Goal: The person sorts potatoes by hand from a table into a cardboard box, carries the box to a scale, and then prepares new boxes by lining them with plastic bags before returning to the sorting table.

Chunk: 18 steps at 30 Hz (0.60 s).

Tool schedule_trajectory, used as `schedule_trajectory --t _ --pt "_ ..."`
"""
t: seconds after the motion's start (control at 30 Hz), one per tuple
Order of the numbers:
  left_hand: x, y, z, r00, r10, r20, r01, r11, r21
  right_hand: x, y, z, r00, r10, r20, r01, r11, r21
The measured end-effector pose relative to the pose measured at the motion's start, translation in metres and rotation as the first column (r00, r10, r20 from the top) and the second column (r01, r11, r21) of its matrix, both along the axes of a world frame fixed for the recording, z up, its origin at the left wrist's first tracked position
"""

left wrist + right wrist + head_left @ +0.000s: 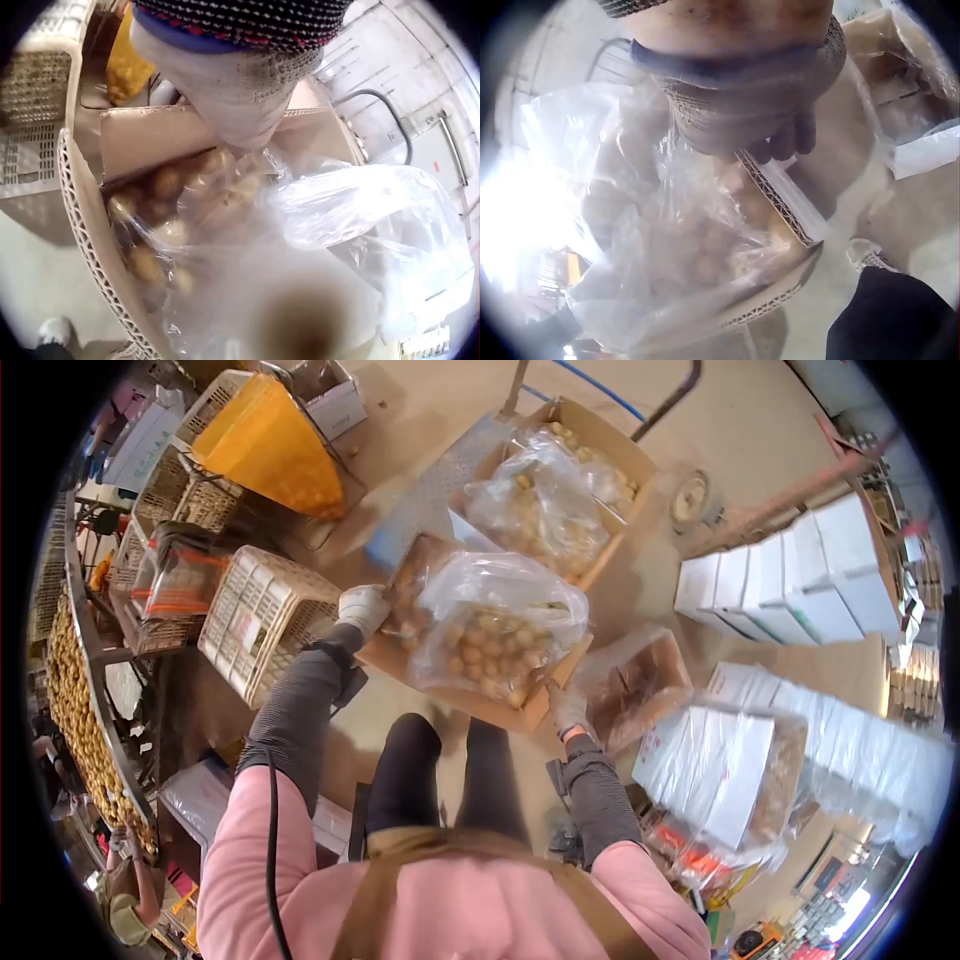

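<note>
Main item: open cardboard box (pixel 470 703), in front of the person's legs, tilted in the head view. Inside it lies a clear plastic bag (pixel 505 573), its loose top bunched over round, yellow-brown produce (pixel 490 652). Part of the bag spreads past the box edge in the right wrist view.

Left hand (pixel 364 609): gloved, at the box's left side. It grips the top edge of the wall; fingers narrow around the cardboard, fingertips hidden in the left wrist view.

Right hand (pixel 569 710): gloved, at the box's near right corner. Fingers curl over the wall's edge and hold it, beside the bag.

Just left of the left hand: pale slatted crate (pixel 262 622), tilted. Right of the right hand: another open box (pixel 672 662) with plastic lining.

Beyond the main box: a cart (pixel 440 485) with a flat blue-grey deck, bearing a larger box (pixel 640 452) with bagged produce of similar look.

Farther left: a yellow-orange container (pixel 262 445). Farther right: a row of white boxes (pixel 790 575). At the far left edge, a long bed of produce (pixel 80 710), contents too small to identify.
</note>
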State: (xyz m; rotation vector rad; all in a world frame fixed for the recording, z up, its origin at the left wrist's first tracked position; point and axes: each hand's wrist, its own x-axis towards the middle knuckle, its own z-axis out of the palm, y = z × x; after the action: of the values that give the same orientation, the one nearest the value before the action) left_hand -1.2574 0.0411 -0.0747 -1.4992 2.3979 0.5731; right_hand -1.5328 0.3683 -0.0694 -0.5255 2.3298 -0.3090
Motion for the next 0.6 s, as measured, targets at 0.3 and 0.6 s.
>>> schedule_trajectory --t 0.3,0.6 --pt "-0.082 -0.117 -0.161 0.998 -0.039 0.048 0.023 0.953 0.302 -0.010 -0.075 -0.132 0.950 -0.310 0.044 0.306 0.949 0.072" --pt "-0.053 -0.026 -0.081 0.909 -0.414 -0.043 0.416 0.907 0.071 -0.089 -0.257 -0.093 0.999 -0.037 0.009 0.037 0.999 -0.036"
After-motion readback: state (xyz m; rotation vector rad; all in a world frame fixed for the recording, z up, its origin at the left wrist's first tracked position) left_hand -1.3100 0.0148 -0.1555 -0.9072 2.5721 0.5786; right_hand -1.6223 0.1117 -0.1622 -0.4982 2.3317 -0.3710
